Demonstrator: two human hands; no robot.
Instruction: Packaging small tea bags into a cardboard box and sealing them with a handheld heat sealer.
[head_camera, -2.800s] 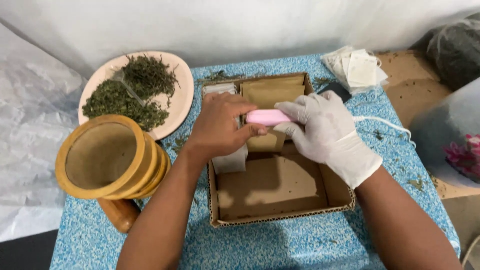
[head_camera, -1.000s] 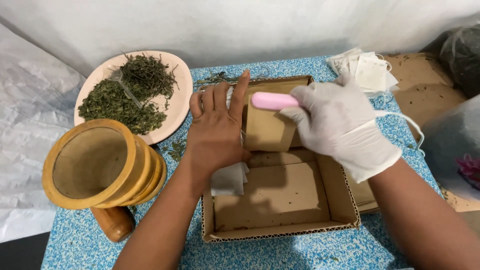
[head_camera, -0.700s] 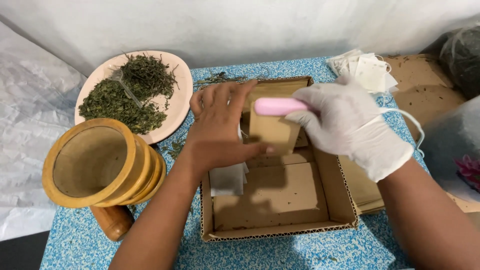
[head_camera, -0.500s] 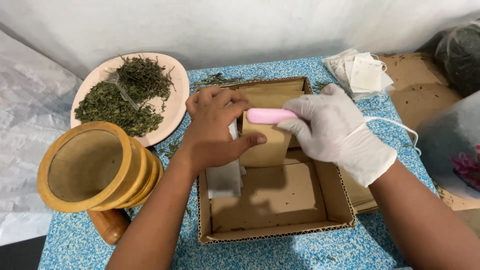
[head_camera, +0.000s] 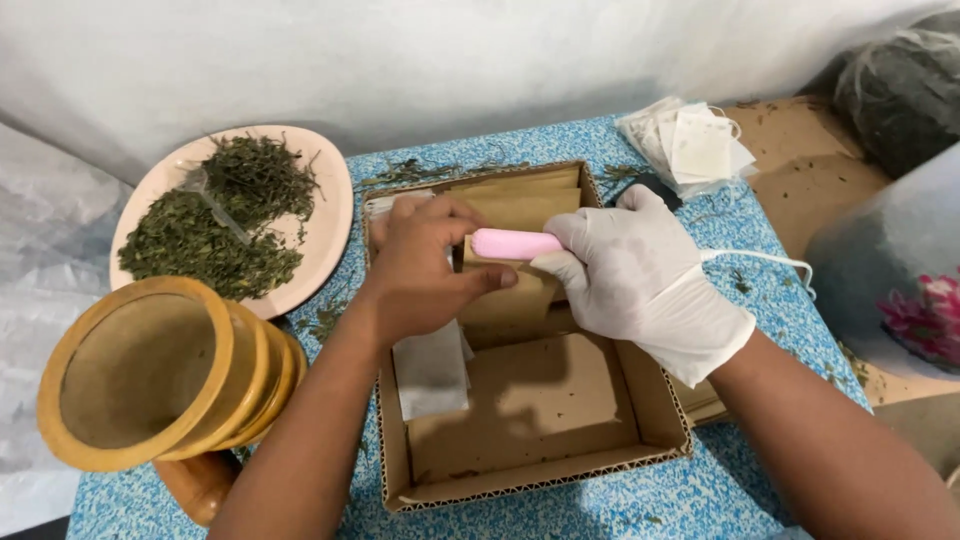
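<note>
Over the cardboard box (head_camera: 640, 400), my gloved right hand (head_camera: 640, 275) grips a pink tool (head_camera: 515, 243); my bare left hand (head_camera: 425, 270) pinches a brown packet (head_camera: 520, 205) beside it.

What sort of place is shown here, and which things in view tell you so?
Probably a small home workbench for packing dried herbs by hand. Clues: a plate of dried green herbs, a wooden mortar, a stack of small white paper sachets, and a cardboard box over which the hands work.
</note>
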